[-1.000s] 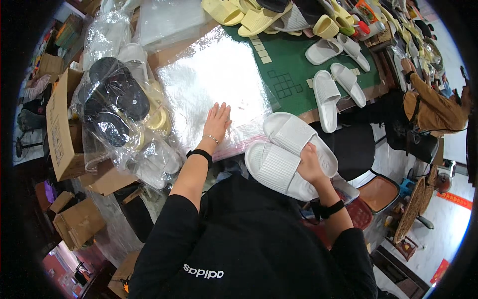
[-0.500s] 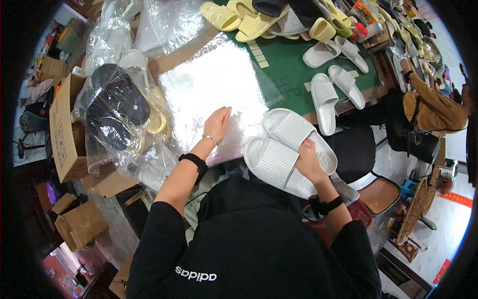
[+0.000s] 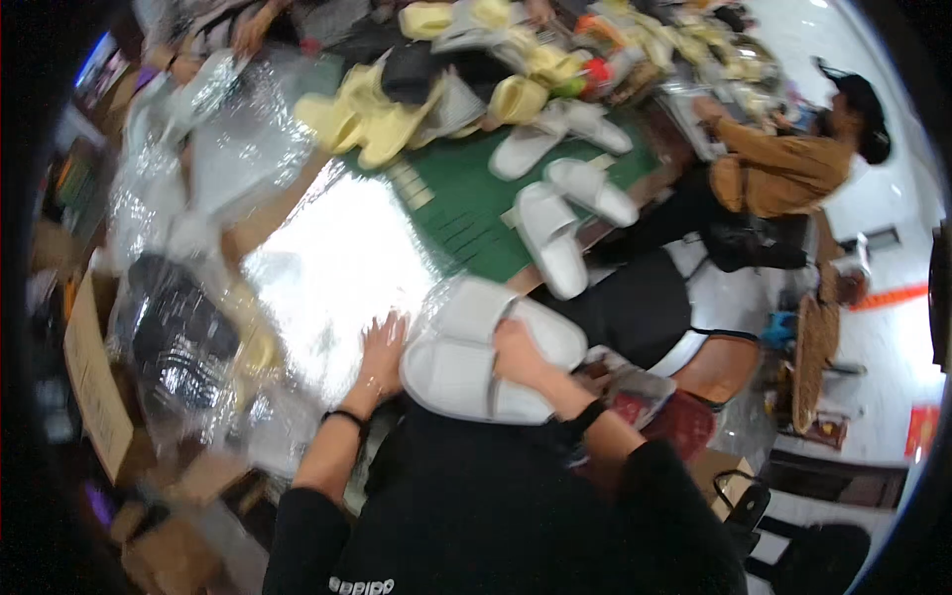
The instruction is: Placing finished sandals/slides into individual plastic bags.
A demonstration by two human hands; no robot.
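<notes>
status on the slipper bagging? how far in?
Done: bagged dark slippers lie in plastic to the left. In hand: right hand holds a white slipper pair at the table edge; left hand lies flat on the clear plastic bag. Left: the pair isn't in the bag yet; loose white slippers and yellow ones wait on the green mat.

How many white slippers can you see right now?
6. A pair of white slippers under the right hand; two on the green mat's near edge; two farther back. More may hide in the pile.
</notes>
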